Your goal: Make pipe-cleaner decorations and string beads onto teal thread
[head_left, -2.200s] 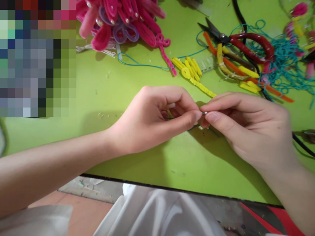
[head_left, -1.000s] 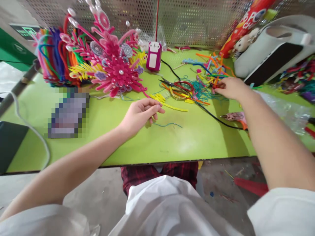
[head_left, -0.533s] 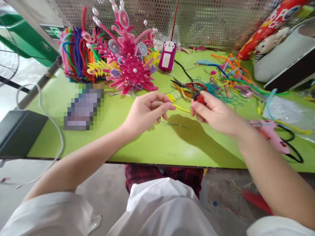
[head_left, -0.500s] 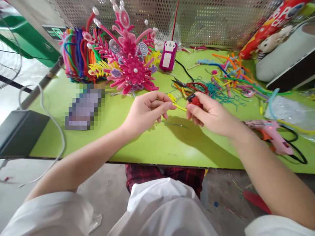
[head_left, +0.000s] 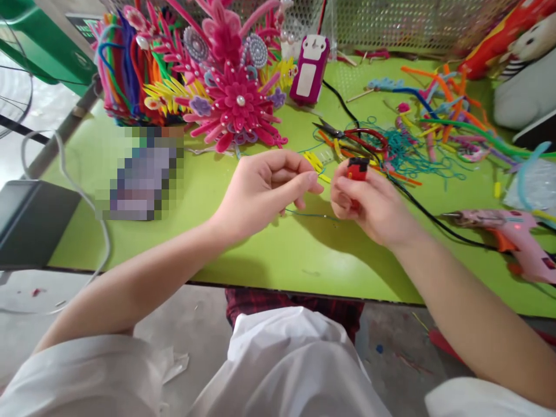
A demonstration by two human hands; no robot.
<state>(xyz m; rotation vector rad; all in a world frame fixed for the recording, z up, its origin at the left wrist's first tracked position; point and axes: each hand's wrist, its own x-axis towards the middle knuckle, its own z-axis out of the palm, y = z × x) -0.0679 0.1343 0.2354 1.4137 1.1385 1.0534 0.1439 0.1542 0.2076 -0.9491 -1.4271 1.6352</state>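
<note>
My left hand (head_left: 271, 188) is closed in a pinch over the table, thumb against the fingers. What it pinches is too small to make out. A thin teal thread (head_left: 310, 215) runs out below its fingertips. My right hand (head_left: 369, 197) is wrapped round a red lighter with a black top (head_left: 358, 171), held upright a short way from the left fingertips. No flame shows. Just behind both hands are small yellow fuzzy pieces (head_left: 311, 162). Farther back lie red-handled scissors (head_left: 365, 138) with their blades apart.
A pink pipe-cleaner flower piece (head_left: 241, 101) stands at the back, beside bundled pipe cleaners (head_left: 130, 75) and a purple-and-white device (head_left: 309, 69). Teal threads (head_left: 408, 153) and scraps lie back right. A pink glue gun (head_left: 516, 226) with a black cord lies right; a blurred-out rectangle (head_left: 145, 176) lies left.
The lighter has turned from tilted to upright in my right hand. A yellow strip seen between the hands earlier is now mostly out of sight. The whole view has shifted slightly.
</note>
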